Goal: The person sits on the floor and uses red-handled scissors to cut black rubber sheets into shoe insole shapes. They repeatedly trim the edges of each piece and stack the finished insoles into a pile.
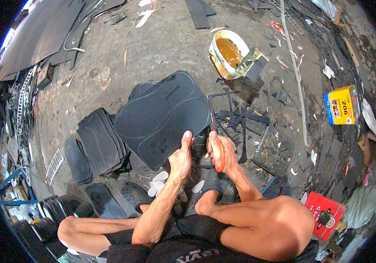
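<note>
My left hand (pixel 181 160) is closed on the lower right edge of a black rubber sheet (pixel 153 116), thumb on top. Pale curved lines on the sheet trace sole shapes. In my right hand (pixel 229 154) is a pair of scissors with an orange handle (pixel 219 161). Their blades point away from me along the sheet's right edge; whether they are spread is hard to make out. Another dark piece (pixel 140 89) shows from under the sheet's far edge. To its left lies a stack of black marked sheets (pixel 100 142), beside a smaller dark piece (pixel 77 160).
Black offcut strips (pixel 243 116) litter the floor right of the sheet. Farther off stands a white tub of brown liquid (pixel 229 50). A yellow can (pixel 342 106) and a red can (pixel 324 215) stand at the right. White oval pieces (pixel 156 186) lie near my feet.
</note>
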A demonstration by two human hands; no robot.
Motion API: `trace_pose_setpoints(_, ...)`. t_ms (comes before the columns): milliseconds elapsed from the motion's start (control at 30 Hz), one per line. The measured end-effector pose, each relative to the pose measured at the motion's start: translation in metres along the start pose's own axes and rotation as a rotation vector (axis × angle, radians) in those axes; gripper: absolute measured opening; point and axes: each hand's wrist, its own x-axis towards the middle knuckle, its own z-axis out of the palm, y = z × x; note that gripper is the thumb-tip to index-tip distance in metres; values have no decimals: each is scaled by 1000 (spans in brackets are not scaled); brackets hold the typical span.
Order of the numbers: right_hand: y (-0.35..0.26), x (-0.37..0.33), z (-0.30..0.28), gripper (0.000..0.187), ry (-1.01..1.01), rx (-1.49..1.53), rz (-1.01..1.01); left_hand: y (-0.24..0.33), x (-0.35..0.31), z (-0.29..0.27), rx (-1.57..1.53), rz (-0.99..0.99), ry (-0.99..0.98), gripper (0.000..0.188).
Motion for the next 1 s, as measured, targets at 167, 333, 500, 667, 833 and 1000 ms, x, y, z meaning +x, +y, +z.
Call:
trace_pose_setpoints(167,-2,0,10,72,127,135,-164,2,1,-7,-31,-142,-68,58)
trace_pose_setpoints(333,6,10,-2,72,62,97,-92,14,-6,-12,187,-273,-51,60)
trace_pose_setpoints(500,10,2,-7,71,229,319,25,20,6,-16,-31,-119,-62,38)
trace_pose_setpoints(667,46,11,-9,73,254,464,19,2,50,-36,-579,-12,26,38)
trace_pose_setpoints(833,46,14,-7,70,231,522,62,-73,113,-175,-138,77,541,57)
trace_pose_setpoints(1000,63,14,-16,71,236,537,43,12,157,-288,898,144,1093,107)
